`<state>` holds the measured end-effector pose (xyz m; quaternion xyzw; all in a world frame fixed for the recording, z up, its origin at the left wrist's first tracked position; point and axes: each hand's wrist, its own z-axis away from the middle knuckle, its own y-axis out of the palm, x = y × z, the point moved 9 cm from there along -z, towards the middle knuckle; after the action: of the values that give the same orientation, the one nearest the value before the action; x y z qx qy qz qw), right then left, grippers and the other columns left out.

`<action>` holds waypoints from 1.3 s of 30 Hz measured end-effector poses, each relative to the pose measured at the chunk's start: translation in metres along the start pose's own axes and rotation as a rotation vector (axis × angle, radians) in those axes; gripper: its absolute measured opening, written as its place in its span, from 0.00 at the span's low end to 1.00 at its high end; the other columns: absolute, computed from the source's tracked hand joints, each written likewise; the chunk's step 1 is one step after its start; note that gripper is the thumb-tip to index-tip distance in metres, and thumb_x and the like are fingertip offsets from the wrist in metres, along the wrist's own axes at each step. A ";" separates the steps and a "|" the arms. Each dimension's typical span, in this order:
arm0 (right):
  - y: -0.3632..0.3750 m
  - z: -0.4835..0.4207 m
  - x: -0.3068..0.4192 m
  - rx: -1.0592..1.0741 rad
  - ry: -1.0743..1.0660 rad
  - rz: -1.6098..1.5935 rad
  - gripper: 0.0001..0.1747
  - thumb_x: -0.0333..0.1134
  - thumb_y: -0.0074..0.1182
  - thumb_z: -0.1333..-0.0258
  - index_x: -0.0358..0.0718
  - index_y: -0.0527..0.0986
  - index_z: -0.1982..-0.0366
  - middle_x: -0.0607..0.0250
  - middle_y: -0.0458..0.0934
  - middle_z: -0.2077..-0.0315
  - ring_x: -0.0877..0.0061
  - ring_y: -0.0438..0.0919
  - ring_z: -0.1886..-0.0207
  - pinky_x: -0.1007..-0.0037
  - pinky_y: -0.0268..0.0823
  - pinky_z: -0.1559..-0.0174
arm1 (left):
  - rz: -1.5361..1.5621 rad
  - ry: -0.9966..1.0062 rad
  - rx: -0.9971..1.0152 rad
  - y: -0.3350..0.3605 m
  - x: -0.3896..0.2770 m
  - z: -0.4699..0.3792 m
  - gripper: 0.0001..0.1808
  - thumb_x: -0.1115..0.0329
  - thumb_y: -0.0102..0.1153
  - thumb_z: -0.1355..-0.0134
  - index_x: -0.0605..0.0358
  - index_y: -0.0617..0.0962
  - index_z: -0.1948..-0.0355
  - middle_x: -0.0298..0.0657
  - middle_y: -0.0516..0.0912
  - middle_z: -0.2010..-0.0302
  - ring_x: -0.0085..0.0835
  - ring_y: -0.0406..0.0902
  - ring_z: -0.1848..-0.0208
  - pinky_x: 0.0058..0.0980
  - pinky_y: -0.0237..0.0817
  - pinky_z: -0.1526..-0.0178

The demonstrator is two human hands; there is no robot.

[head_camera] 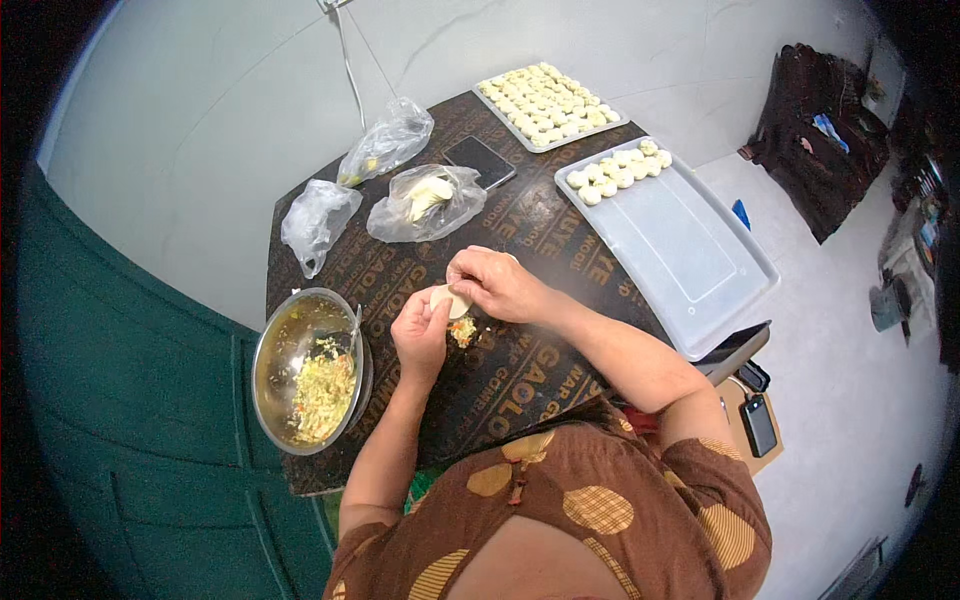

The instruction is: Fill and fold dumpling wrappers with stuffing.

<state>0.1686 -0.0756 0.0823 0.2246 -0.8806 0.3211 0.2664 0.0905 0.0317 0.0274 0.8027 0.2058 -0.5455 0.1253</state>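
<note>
Over the middle of the table, my left hand [422,330] pinches a round dough wrapper [451,301] between thumb and fingers. My right hand [495,283] grips the same wrapper along its right side. A small heap of chopped vegetable filling [463,331] lies on the tabletop just below the wrapper. Left of my hands stands a steel bowl [264,390] with more filling [324,397] in it and a utensil handle [356,322] at its right side. Beyond my hands, a stack of wrappers [430,196] rests in an opened clear plastic bag [386,217].
A plastic tray [675,262] with several dumplings [622,169] at its far end overhangs the dark printed table [517,367] at right. Behind it sits a tray full of dumplings [544,101]. A phone [480,161] and two plastic bags [319,221] lie towards the wall.
</note>
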 end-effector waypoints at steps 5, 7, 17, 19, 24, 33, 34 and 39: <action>-0.030 0.002 -0.029 -0.327 0.167 -0.122 0.09 0.28 0.53 0.44 0.34 0.72 0.61 0.62 0.74 0.71 0.79 0.74 0.68 0.75 0.67 0.64 | 0.004 -0.030 -0.057 -0.003 -0.001 0.002 0.09 0.78 0.51 0.37 0.70 0.75 0.56 0.41 0.82 0.62 0.24 0.80 0.63 0.22 0.74 0.60; -0.053 0.003 -0.052 -0.510 0.235 0.030 0.09 0.27 0.51 0.43 0.33 0.71 0.59 0.60 0.75 0.70 0.76 0.75 0.67 0.73 0.68 0.62 | -0.065 -0.036 -0.112 -0.007 0.001 0.002 0.09 0.77 0.51 0.37 0.71 0.76 0.57 0.41 0.82 0.62 0.24 0.80 0.64 0.22 0.75 0.63; -0.043 -0.050 -0.164 -0.363 0.395 0.182 0.21 0.20 0.41 0.51 0.30 0.69 0.52 0.38 0.73 0.55 0.49 0.72 0.50 0.59 0.64 0.47 | -0.293 0.017 -0.121 -0.005 0.001 0.002 0.08 0.74 0.55 0.39 0.69 0.78 0.62 0.39 0.83 0.68 0.20 0.80 0.68 0.20 0.71 0.66; -0.015 -0.063 -0.146 -0.248 0.235 0.073 0.15 0.23 0.44 0.50 0.30 0.75 0.60 0.41 0.79 0.63 0.53 0.78 0.58 0.60 0.70 0.56 | -0.202 -0.053 -0.129 -0.009 0.005 0.005 0.08 0.73 0.56 0.39 0.68 0.79 0.62 0.39 0.83 0.68 0.19 0.79 0.69 0.20 0.71 0.66; -0.008 -0.063 -0.177 -0.033 0.834 -0.249 0.13 0.23 0.45 0.52 0.36 0.78 0.65 0.63 0.81 0.77 0.82 0.77 0.74 0.79 0.68 0.74 | -0.151 -0.103 -0.139 -0.012 0.000 0.008 0.08 0.73 0.55 0.38 0.68 0.79 0.61 0.39 0.83 0.69 0.19 0.80 0.68 0.20 0.72 0.66; -0.063 -0.107 -0.235 -0.110 0.614 0.753 0.30 0.45 0.61 0.57 0.32 0.70 0.55 0.43 0.73 0.55 0.52 0.69 0.49 0.57 0.63 0.47 | -0.209 -0.031 -0.143 -0.014 0.006 0.010 0.07 0.73 0.56 0.39 0.65 0.79 0.62 0.35 0.82 0.71 0.16 0.77 0.70 0.18 0.69 0.66; -0.061 -0.111 -0.236 -0.109 0.610 0.748 0.30 0.45 0.61 0.57 0.32 0.70 0.55 0.43 0.73 0.55 0.52 0.69 0.49 0.57 0.63 0.47 | -0.210 -0.030 -0.131 -0.013 0.003 0.011 0.07 0.73 0.56 0.39 0.65 0.79 0.62 0.35 0.82 0.70 0.15 0.77 0.70 0.18 0.69 0.66; -0.051 -0.118 -0.255 0.031 0.740 0.907 0.45 0.62 0.62 0.61 0.35 0.67 0.49 0.49 0.71 0.52 0.58 0.68 0.46 0.60 0.61 0.46 | -0.188 -0.043 -0.105 -0.004 -0.009 0.010 0.07 0.74 0.55 0.38 0.66 0.79 0.61 0.35 0.82 0.69 0.15 0.77 0.68 0.18 0.71 0.66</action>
<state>0.4293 0.0267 0.0256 -0.2980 -0.7322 0.4731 0.3889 0.0778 0.0296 0.0322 0.7604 0.3058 -0.5603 0.1200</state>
